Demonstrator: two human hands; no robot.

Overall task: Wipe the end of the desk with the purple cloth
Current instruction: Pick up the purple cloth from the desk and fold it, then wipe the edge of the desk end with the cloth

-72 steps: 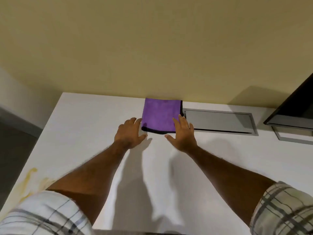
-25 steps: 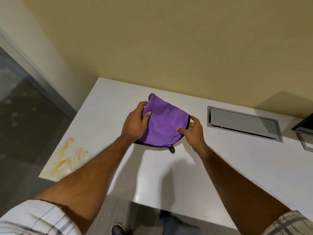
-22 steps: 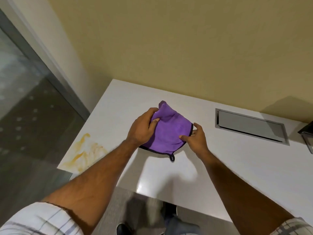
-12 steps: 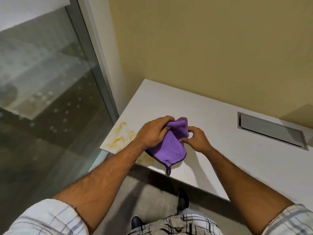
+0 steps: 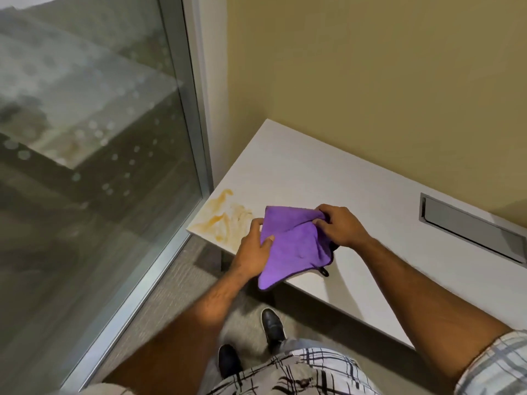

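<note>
A purple cloth (image 5: pixel 293 246) with a dark hem and a small loop hangs spread between both hands, just above the front edge of the white desk (image 5: pixel 313 178). My left hand (image 5: pixel 253 249) grips its left side, thumb on top. My right hand (image 5: pixel 339 226) pinches its upper right corner. An orange-yellow smear (image 5: pixel 222 218) covers the desk's left end, a little left of my left hand. The cloth's lower corner droops past the desk edge.
A glass wall with a metal frame (image 5: pixel 182 115) stands close to the desk's left end. A grey cable hatch (image 5: pixel 470 226) is set into the desk at the right, near the yellow wall. My shoes (image 5: pixel 272 326) are on the carpet below.
The cloth was lifted off the desk by the wall and carried left toward the stained end. Since half a second ago it has been opened out wider between my hands.
</note>
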